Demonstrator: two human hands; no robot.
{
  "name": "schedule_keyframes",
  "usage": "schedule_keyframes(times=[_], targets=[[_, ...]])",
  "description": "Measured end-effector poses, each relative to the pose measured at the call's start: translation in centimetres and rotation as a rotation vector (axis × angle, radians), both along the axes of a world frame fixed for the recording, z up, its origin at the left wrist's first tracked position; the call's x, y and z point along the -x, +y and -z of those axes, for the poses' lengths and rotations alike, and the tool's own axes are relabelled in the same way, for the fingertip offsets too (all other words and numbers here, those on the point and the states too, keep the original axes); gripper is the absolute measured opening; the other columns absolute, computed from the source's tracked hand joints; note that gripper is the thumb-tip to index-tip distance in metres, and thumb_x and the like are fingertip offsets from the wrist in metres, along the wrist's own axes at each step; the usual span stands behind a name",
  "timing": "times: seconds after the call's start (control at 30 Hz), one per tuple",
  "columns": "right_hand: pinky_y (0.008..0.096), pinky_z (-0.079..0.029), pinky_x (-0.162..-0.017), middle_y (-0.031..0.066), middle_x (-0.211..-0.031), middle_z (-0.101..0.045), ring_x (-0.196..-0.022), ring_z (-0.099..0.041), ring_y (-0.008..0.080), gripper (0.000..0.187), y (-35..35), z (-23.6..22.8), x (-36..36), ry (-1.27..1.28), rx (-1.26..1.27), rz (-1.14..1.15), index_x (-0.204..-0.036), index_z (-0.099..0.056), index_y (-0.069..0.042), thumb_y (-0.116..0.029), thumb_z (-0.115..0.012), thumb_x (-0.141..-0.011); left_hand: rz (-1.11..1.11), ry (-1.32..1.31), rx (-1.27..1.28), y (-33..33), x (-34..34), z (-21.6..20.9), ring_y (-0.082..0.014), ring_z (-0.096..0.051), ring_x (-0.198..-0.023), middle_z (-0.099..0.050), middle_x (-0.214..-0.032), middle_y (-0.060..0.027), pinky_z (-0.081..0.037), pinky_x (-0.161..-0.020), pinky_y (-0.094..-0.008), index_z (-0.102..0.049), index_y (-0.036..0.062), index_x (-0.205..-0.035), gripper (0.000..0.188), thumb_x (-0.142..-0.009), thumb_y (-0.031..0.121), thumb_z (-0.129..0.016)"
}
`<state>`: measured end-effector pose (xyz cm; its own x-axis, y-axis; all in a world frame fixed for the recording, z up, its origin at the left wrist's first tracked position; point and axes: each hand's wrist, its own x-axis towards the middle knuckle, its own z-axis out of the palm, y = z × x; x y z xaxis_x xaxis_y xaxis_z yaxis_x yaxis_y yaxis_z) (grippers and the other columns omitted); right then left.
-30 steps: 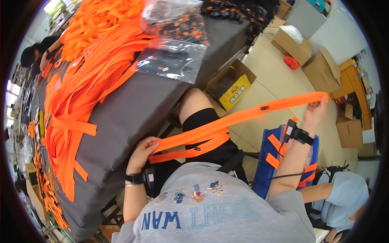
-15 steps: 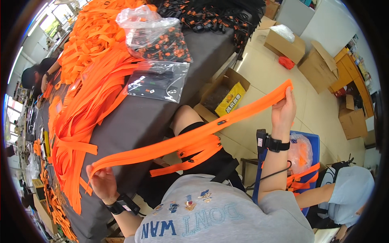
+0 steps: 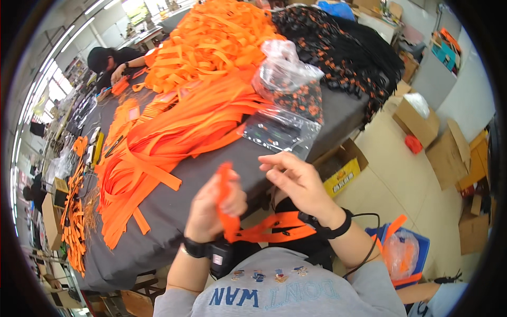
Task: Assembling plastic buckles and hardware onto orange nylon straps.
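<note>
My left hand [image 3: 216, 203] is closed round an orange zipper [image 3: 227, 224], blurred by motion, which hangs down toward my lap. To its right my right hand [image 3: 298, 185] is raised with nothing in it, its fingers parted and pointing toward the left hand. Across my thighs lie more orange zippers [image 3: 282, 219] with small black sliders. Ahead on the grey-covered table, a long bundle of orange zippers [image 3: 169, 137] spreads out, some ends sticking out toward me. A flat clear bag [image 3: 282, 129] of small dark pieces rests just beyond my right hand.
A heap of orange straps [image 3: 211, 47] stands farther back, beside a black-and-orange pile [image 3: 338, 58] and a clear bag of small parts [image 3: 296, 87]. Cardboard boxes [image 3: 417, 124] stand on the floor. A blue bin [image 3: 422, 253] sits at my right. Another person [image 3: 108, 63] works far left.
The zipper was stretched between both hands; my right hand has let go of its end and come in beside the left. My left hand has moved right, and the view has shifted.
</note>
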<state>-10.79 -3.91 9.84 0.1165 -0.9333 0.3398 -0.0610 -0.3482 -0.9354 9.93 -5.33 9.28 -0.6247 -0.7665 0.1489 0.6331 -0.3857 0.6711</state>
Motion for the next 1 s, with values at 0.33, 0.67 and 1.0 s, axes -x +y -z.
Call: schedule_keyframes(times=[0.33,0.67,1.0], targets=[[0.0203,-0.044,-0.068,0.0012,-0.083,-0.063,-0.075,-0.056,0.0059,0.009,-3.6,0.8,-2.7,-0.211,-0.139,-0.095,-0.094,-0.063,0.001,-0.005,-0.061,-0.087,-0.282,-0.238,-0.083,-1.4,2.7,1.5,-0.0091,-0.051,-0.081,-0.054,-0.090,-0.0015,-0.043,-0.073,-0.0242,-0.051,0.0046,-0.105,0.026,-0.095,0.029,-0.051],[0.0186,-0.045,-0.061,0.0006,-0.082,-0.062,-0.069,-0.055,0.0038,0.007,-6.2,0.1,-3.0,-0.112,-0.124,-0.035,-0.092,-0.062,0.001,-0.004,-0.061,-0.087,-0.453,-0.591,0.422,-5.9,0.9,-0.2,-0.0067,-0.056,-0.087,-0.059,-0.094,-0.0028,-0.047,-0.078,-0.0217,-0.055,0.0002,-0.101,0.017,-0.086,0.000,-0.062],[0.0209,-0.045,-0.058,0.0014,-0.076,-0.062,-0.066,-0.056,0.0055,0.010,-7.9,2.0,-2.5,0.017,-0.172,0.021,-0.087,-0.064,0.001,-0.007,-0.058,-0.088,-0.588,-0.725,0.649,-8.8,1.5,2.8,-0.0096,-0.056,-0.078,-0.059,-0.086,-0.0035,-0.044,-0.067,-0.0220,-0.060,0.0014,-0.086,0.008,-0.081,-0.004,-0.062]])
